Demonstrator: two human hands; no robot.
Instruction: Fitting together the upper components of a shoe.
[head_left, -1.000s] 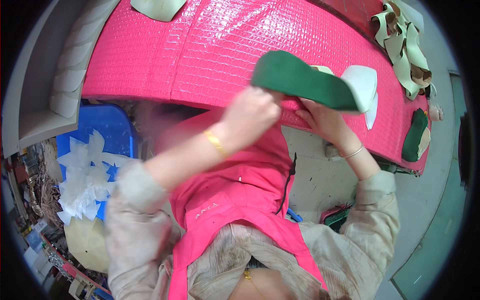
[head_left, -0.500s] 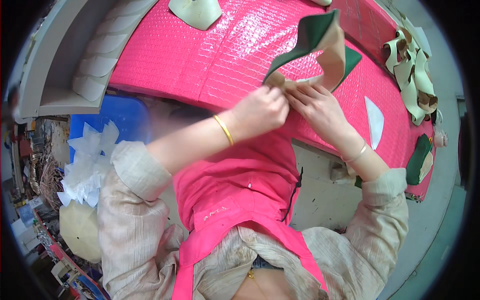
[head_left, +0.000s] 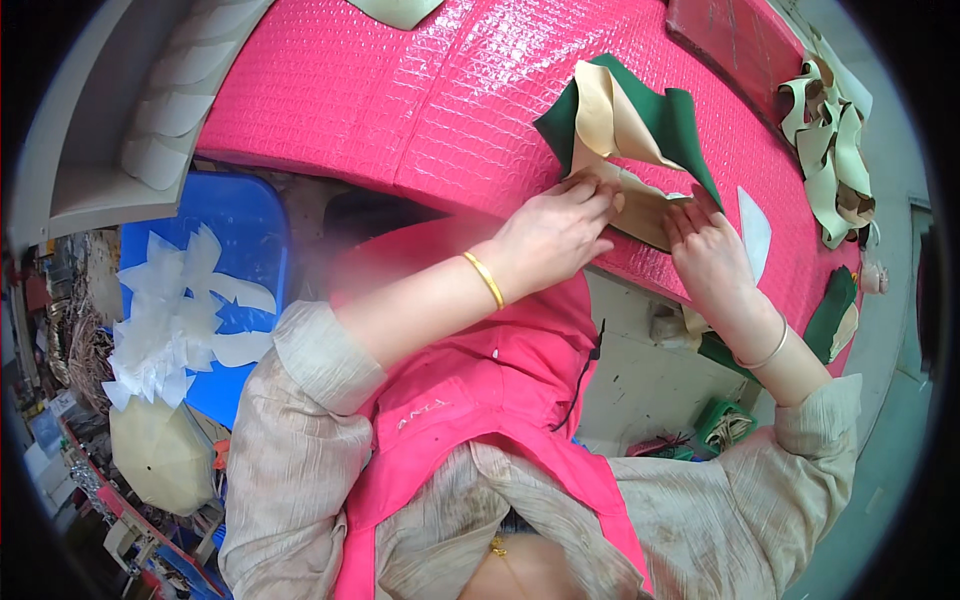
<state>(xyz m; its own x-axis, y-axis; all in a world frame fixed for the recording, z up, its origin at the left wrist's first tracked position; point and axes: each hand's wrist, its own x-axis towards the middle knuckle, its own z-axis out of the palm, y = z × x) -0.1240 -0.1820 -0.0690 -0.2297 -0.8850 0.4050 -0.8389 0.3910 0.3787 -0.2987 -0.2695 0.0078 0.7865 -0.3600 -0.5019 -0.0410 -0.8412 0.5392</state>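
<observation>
A curved piece of sheet material, probably a shoe upper (head_left: 650,110), is dark green on one face and beige on the other. It stands folded over the front edge of the pink-covered table. My left hand (head_left: 560,225) is closed with its fingertips on the beige lower part. Over at the piece's right end, my right hand (head_left: 705,240) is closed on the edge, fingers bent over it and thumb hidden. A white curved sheet piece (head_left: 753,232) lies just beyond my right hand, on the table.
The pink padded table (head_left: 480,110) spans the front. Cream cut pieces (head_left: 830,150) are heaped at the far right, near a red box (head_left: 740,50). A grey rack (head_left: 100,120) with white pieces stands left, above a blue bin (head_left: 265,240) with translucent white cut-outs (head_left: 165,310).
My hands have drawn apart along the piece, the right one moving right and down. The piece has turned and lowered towards the table, showing more green.
</observation>
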